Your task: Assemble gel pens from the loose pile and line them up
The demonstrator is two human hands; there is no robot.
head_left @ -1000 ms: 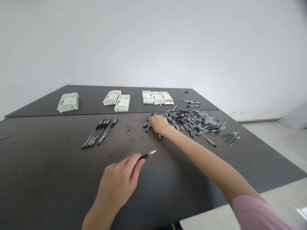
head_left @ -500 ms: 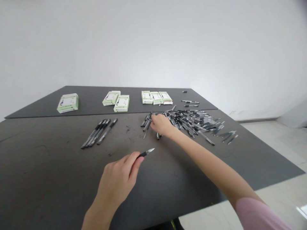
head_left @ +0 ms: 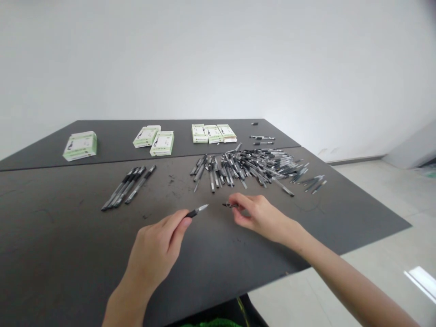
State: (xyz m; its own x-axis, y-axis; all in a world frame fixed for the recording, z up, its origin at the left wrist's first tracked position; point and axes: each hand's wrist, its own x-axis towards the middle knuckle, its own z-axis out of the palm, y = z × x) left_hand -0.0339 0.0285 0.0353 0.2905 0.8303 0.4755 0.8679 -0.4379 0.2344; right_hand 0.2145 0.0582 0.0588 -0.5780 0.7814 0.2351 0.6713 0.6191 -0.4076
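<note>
Room: pale wall (head_left: 170, 59) behind, dark table (head_left: 211, 268) below.
Left grip: I have the left hand (head_left: 158, 247) pinching a pen (head_left: 191, 214), bare nib (head_left: 203, 207) aimed rightward; probably held behind the tip so that end stays exposed.
Right grip: right hand (head_left: 260, 215) pinches a small dark piece (head_left: 226, 205), near the nib, not touching; maybe a cap, I can't confirm.
Pen pile (head_left: 259, 163): just beyond the right hand, likely put there for a short reach; it blocks my straight path to the loose pens (head_left: 262, 137) behind.
Pen row (head_left: 129, 187): four, roughly parallel at left, probably to stay separate from the pile.
Boxes (head_left: 162, 143): far side, presumably parked out of the hands' way.
</note>
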